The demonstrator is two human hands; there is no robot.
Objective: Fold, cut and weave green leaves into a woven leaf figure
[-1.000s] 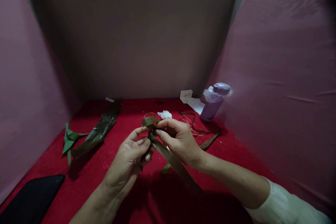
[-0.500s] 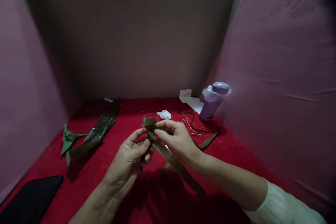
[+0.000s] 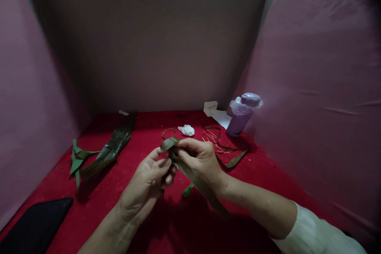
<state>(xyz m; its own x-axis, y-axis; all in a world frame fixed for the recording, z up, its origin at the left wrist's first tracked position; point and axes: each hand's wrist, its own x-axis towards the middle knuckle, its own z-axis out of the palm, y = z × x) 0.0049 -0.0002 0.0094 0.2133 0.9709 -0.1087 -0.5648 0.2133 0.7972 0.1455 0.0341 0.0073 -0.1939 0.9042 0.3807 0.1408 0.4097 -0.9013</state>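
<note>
A long dark-green leaf strip (image 3: 198, 184) is folded into a loop at its upper end, and its tail hangs down toward the lower right. My left hand (image 3: 150, 180) pinches the folded part from below between thumb and fingers. With thumb and forefinger, my right hand (image 3: 202, 162) grips the looped part from the right side. A thin strip curls up above the loop. Below the hands a small bright-green piece (image 3: 187, 190) shows, partly behind the strip. The fingers hide much of the fold.
On the red cloth (image 3: 143, 127) at left lie a folded green leaf figure (image 3: 77, 158), a broad dark leaf bundle (image 3: 110, 151) and a black flat item (image 3: 35, 222). Beyond the hands are crumpled white tissue (image 3: 186, 129), thin sticks (image 3: 212, 139), leaf scraps (image 3: 236, 160), white cards (image 3: 220, 118) and a purple container (image 3: 238, 121).
The loop at the top of the strip has turned and looks rounder. My right hand has shifted slightly down and left. More of the bright-green piece shows now.
</note>
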